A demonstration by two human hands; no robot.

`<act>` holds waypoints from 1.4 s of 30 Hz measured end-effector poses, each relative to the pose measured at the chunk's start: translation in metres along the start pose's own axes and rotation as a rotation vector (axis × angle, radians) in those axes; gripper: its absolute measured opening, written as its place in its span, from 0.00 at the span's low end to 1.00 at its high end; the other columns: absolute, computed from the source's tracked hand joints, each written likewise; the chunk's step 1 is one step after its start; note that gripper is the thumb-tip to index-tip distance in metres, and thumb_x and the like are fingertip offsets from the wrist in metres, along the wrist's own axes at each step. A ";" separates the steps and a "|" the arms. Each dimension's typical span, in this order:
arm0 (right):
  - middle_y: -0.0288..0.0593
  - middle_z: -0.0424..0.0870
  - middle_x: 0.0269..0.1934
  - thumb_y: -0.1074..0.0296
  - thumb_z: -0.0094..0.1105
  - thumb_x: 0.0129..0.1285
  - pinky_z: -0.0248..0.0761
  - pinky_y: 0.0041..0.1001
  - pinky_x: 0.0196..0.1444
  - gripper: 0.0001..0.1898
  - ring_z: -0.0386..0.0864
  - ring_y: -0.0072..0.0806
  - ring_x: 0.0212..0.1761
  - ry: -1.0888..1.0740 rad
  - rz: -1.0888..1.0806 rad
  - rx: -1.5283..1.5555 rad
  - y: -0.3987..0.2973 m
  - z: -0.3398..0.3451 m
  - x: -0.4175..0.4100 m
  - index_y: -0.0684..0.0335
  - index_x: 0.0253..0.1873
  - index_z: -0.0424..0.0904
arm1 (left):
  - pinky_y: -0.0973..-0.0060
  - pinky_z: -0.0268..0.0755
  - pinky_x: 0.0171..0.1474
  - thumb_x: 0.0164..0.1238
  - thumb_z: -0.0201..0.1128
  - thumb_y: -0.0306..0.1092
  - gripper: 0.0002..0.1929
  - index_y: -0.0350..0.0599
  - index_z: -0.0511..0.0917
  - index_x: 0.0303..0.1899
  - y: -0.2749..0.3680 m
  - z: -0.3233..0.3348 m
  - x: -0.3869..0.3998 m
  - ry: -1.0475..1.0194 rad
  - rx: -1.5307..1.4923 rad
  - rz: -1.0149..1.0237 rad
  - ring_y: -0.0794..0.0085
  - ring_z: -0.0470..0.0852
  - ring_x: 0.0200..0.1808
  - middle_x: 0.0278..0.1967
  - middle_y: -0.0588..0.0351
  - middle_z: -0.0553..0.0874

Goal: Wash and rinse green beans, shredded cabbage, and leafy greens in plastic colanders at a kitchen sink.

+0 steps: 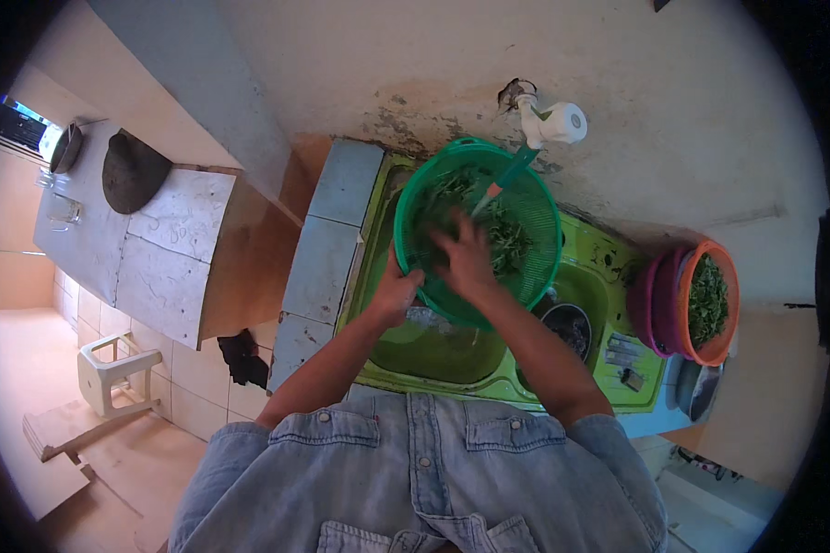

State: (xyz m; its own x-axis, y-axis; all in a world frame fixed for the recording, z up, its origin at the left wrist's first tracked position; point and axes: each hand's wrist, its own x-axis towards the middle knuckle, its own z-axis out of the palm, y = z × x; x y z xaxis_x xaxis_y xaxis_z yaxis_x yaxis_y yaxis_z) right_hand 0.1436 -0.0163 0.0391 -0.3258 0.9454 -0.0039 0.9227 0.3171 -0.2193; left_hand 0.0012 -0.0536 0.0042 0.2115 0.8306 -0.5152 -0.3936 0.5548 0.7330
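Observation:
A round green plastic colander (541, 211) is held over the green double sink (432, 356), and cut leafy greens (512, 242) lie in it. My left hand (395, 290) grips its near left rim, thumb on the outside. Inside the colander, my right hand (467, 252) is among the greens, blurred, with its fingers spread; I see nothing held in it. Above the colander, a white tap (560, 124) carries a short green hose (517, 168) that points down at the greens. Water seems to run from the hose's tip.
An orange basket of greens (732, 297) is stacked in purple baskets (643, 297) at the right. A dark round pot (570, 325) is in the right basin. Grey tiles (318, 269) edge the sink's left. Farther left are a counter (169, 228) and a white plastic stool (104, 377).

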 end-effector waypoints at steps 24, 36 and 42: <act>0.47 0.63 0.56 0.75 0.58 0.45 0.64 0.51 0.52 0.30 0.63 0.45 0.58 -0.245 -0.238 -0.045 0.069 0.019 0.014 0.41 0.56 0.68 | 0.58 0.78 0.39 0.56 0.46 0.21 0.38 0.65 0.42 0.66 0.022 -0.024 -0.018 0.012 -0.020 -0.027 0.61 0.74 0.49 0.54 0.53 0.68; 0.44 0.72 0.46 0.79 0.56 0.44 0.70 0.39 0.46 0.23 0.71 0.42 0.50 0.123 -0.118 0.319 0.023 0.033 0.005 0.58 0.50 0.73 | 0.58 0.78 0.37 0.57 0.46 0.23 0.35 0.66 0.46 0.65 0.010 -0.024 -0.008 0.079 -0.024 -0.028 0.61 0.75 0.48 0.53 0.54 0.69; 0.44 0.75 0.44 0.76 0.58 0.43 0.69 0.33 0.49 0.17 0.72 0.41 0.49 0.074 -0.158 0.299 0.060 0.005 0.045 0.59 0.43 0.76 | 0.62 0.79 0.36 0.57 0.47 0.23 0.35 0.61 0.46 0.65 0.018 -0.022 -0.016 0.019 0.074 -0.012 0.62 0.75 0.46 0.51 0.54 0.70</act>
State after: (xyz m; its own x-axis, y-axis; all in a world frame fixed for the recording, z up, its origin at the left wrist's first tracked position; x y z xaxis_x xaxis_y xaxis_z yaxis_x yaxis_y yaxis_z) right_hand 0.1833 0.0449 0.0209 -0.4338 0.8928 0.1215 0.7574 0.4344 -0.4875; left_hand -0.0288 -0.0574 0.0159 0.1984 0.8233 -0.5318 -0.3240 0.5672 0.7572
